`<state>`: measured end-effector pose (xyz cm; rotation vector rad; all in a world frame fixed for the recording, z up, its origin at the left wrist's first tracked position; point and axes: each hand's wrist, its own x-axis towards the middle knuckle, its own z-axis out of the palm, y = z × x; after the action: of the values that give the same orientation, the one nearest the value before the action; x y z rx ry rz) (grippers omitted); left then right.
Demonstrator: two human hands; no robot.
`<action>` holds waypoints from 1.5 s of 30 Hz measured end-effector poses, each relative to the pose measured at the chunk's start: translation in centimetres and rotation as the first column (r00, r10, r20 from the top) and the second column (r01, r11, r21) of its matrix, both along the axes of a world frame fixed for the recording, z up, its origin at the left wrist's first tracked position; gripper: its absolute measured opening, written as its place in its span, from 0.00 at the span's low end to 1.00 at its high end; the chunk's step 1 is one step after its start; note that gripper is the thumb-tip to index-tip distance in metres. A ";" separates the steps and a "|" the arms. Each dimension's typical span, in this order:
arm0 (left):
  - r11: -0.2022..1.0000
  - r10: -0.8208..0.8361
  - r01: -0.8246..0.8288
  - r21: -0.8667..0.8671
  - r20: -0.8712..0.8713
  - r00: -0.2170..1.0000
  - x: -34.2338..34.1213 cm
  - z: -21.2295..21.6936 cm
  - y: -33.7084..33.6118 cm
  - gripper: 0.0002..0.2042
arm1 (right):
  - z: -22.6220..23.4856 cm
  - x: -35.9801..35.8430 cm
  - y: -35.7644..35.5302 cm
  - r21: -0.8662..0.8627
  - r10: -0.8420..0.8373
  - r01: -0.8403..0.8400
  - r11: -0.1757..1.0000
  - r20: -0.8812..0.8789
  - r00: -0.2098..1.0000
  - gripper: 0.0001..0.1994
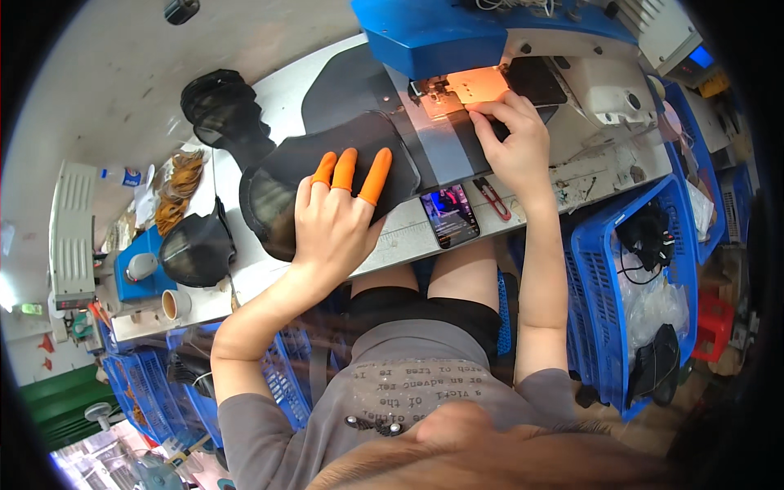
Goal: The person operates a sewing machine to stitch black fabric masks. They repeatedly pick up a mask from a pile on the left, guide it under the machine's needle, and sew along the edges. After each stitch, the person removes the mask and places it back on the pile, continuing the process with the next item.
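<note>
My left hand point(336, 229) lies with fingers stretched out on a black moulded piece point(278, 192), one end of which is rounded like a shoe toe. Orange finger cots cover three of its fingertips. My right hand point(516, 139) is beside the lit needle area point(441, 100) of a blue and white sewing machine point(441, 41). Its thumb and forefinger come together at the plate; whatever they pinch is too small to make out. More dark moulded pieces point(222, 110) lie to the left, one of them point(198, 249) nearer me.
On the table's front edge lie a phone point(451, 216) with its screen lit and red-handled thread snips point(492, 198). A blue crate point(588, 269) with bags and black items stands at the right. A thread cone tube point(175, 304) and a tan bundle point(180, 192) sit at the left.
</note>
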<state>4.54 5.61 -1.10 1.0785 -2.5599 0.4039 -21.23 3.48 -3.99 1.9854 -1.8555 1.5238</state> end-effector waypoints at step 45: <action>0.810 0.530 -0.580 0.085 0.316 0.787 16.6 -9.6 -15.5 0.41 | -0.1 -0.5 0.1 0.053 0.037 -0.035 0.998 -0.043 0.998 0.04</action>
<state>21.17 -9.90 -10.66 1.9942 -2.4917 0.5030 -21.77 3.60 -4.11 2.0679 -1.8723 1.4426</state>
